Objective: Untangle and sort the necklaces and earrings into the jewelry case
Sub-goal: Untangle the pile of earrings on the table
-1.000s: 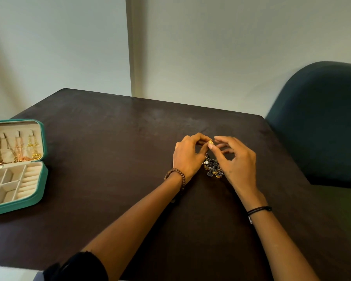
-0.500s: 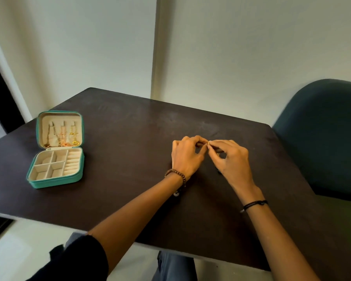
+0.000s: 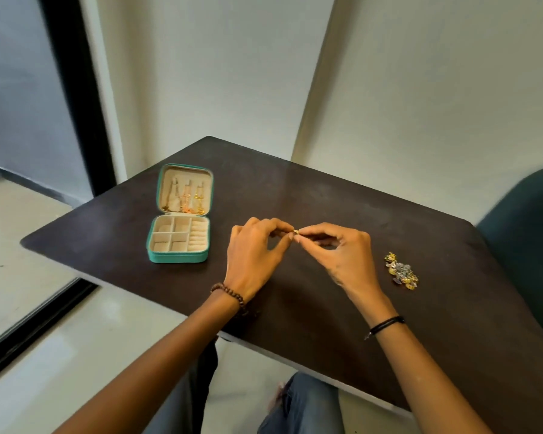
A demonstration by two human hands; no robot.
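Note:
A small gold earring is pinched between the fingertips of my left hand and my right hand, held just above the dark table. A heap of gold and silver earrings lies on the table to the right of my right hand. The green jewelry case stands open at the left, with three necklaces hanging in its lid and cream compartments in its base that look bare.
A dark green chair stands at the table's right side. The table's left and near edges drop to a pale floor. A dark window frame rises at the left, pale walls behind.
Both hands have lifted off the heap of earrings and moved left toward the case with one earring between them. The heap now lies uncovered. The view has swung left and down.

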